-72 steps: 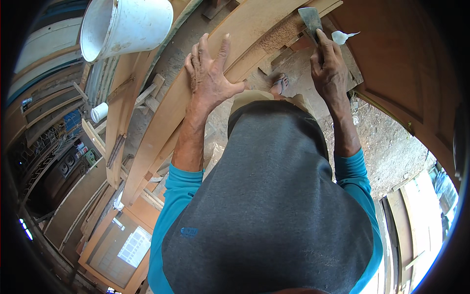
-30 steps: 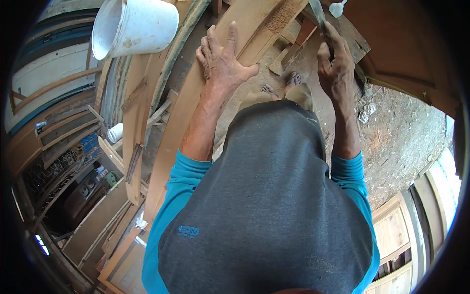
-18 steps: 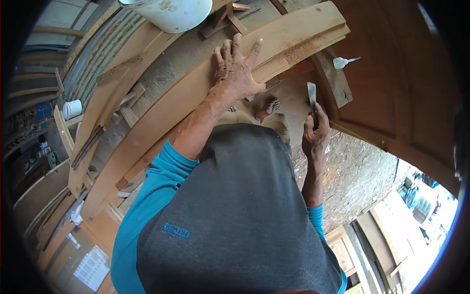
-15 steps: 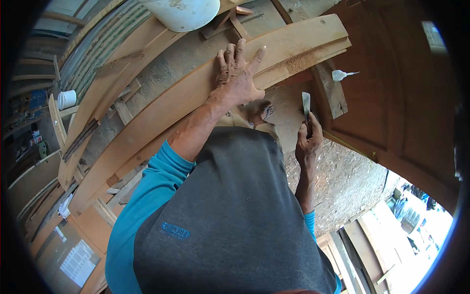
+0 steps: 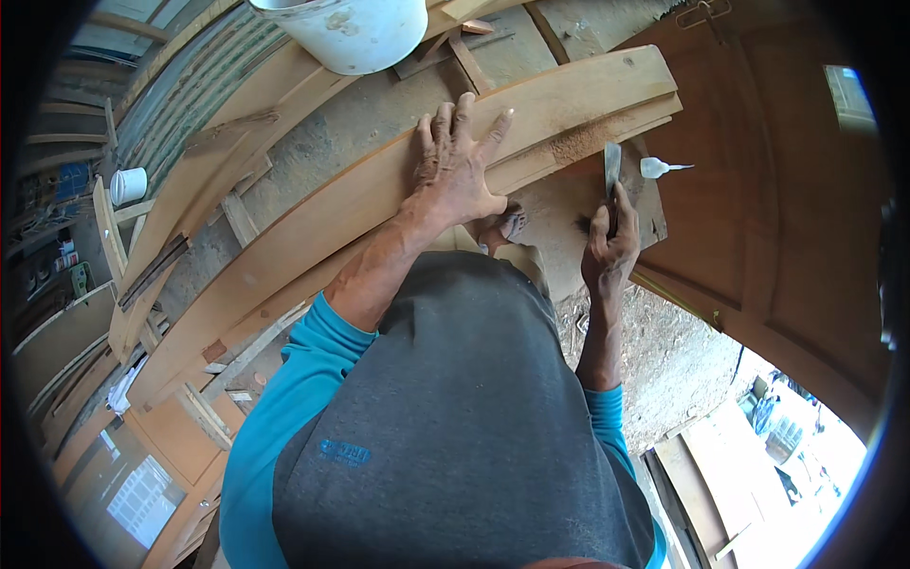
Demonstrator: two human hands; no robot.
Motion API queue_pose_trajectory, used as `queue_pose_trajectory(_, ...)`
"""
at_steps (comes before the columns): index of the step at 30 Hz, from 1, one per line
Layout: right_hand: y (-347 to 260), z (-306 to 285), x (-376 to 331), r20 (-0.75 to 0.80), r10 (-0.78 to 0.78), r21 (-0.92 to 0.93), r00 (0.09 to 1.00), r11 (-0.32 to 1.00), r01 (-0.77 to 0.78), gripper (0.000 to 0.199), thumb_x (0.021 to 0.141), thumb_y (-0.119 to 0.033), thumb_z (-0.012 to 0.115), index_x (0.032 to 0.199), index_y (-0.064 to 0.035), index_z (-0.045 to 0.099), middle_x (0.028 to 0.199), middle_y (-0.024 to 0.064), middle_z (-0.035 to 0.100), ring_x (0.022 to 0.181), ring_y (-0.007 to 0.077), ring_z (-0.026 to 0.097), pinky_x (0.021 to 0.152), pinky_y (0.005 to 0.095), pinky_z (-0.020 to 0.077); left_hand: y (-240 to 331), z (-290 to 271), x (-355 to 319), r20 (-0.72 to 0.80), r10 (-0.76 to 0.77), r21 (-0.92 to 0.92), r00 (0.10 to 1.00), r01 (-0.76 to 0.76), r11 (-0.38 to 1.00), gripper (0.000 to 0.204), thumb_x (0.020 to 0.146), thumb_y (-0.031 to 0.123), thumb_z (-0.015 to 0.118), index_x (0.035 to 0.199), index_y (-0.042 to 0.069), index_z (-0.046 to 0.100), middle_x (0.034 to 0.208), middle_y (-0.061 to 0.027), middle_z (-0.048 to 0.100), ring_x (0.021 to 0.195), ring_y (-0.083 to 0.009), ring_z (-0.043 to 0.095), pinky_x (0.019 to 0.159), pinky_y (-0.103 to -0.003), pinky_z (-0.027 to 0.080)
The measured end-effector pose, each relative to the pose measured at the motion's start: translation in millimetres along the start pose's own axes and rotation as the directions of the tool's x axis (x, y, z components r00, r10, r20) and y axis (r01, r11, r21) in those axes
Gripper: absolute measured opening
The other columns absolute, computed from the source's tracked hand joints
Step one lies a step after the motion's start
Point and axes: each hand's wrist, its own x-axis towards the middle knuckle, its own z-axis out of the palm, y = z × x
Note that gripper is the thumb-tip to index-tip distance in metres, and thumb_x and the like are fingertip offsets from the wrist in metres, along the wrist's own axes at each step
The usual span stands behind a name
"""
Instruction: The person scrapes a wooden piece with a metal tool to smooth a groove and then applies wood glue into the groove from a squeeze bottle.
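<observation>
My left hand (image 5: 455, 171) lies spread and flat on a long wooden board (image 5: 313, 204), fingers apart, gripping nothing. My right hand (image 5: 611, 247) is closed round the handle of a putty knife (image 5: 612, 169). Its flat metal blade points away from me, just short of the board's right end. Brown sawdust (image 5: 578, 144) lies heaped along the stepped near edge of the board there. To the right of the blade, a small white bottle with a thin nozzle (image 5: 654, 168) lies on its side. The fingers hide most of the knife's handle.
A white bucket (image 5: 355, 38) stands beyond the board. Curved timber (image 5: 180, 209) and a small white tub (image 5: 129, 186) are at the left. A brown panelled door (image 5: 758, 209) fills the right side. My foot (image 5: 512, 223) shows below the board.
My right hand has moved forward and slightly right with the putty knife, bringing the blade closer to the board's right end. My left hand remains flat on the board.
</observation>
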Motion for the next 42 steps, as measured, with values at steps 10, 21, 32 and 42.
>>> queue_pose_trajectory(10,25.4,4.2,61.1,-0.029,-0.006,-0.102,1.000,0.995,0.003,0.045,0.109,-0.011,0.061,0.152,0.0020,0.062,0.135,0.0272,0.071,0.120,0.0395,0.072,0.104,0.0470,0.0569,-0.2,6.0,-0.8,-0.081,0.031,0.043,0.996,-0.027,0.999,0.125,0.061,0.048,0.091,0.174,0.026,0.042,0.167,-0.0305,0.032,0.150,-0.0473,0.035,0.126,-0.064,0.023)
queue_pose_trajectory(21,21.2,15.1,48.2,-0.048,-0.052,-0.059,0.997,0.997,0.049,0.046,0.109,-0.011,0.061,0.154,-0.0034,0.063,0.130,0.0238,0.071,0.118,0.0369,0.072,0.102,0.0443,0.0563,-2.2,9.9,-0.7,-0.112,0.034,0.042,0.993,-0.029,0.999,0.124,0.061,0.047,0.091,0.174,0.026,0.042,0.168,-0.0302,0.032,0.152,-0.0473,0.033,0.127,-0.065,0.022)
queue_pose_trajectory(32,29.0,18.0,41.7,0.004,-0.003,-0.060,1.000,0.998,0.003,0.047,0.108,-0.009,0.062,0.155,-0.0024,0.062,0.131,0.0229,0.070,0.118,0.0343,0.072,0.102,0.0445,0.0572,-0.5,9.7,-1.4,-0.096,0.029,0.049,0.995,-0.025,0.999,0.124,0.060,0.045,0.091,0.173,0.026,0.044,0.168,-0.0295,0.031,0.150,-0.0473,0.034,0.127,-0.064,0.023)
queue_pose_trajectory(42,13.8,22.0,15.4,0.087,-0.153,-0.092,0.984,0.983,0.160,0.049,0.105,-0.001,0.061,0.154,-0.0011,0.061,0.131,0.0225,0.070,0.121,0.0377,0.070,0.100,0.0464,0.0587,-3.7,19.3,-4.1,-0.086,0.018,0.018,0.996,-0.017,1.000,0.123,0.065,0.044,0.089,0.176,0.026,0.039,0.171,-0.0335,0.028,0.156,-0.0515,0.029,0.128,-0.067,0.019)
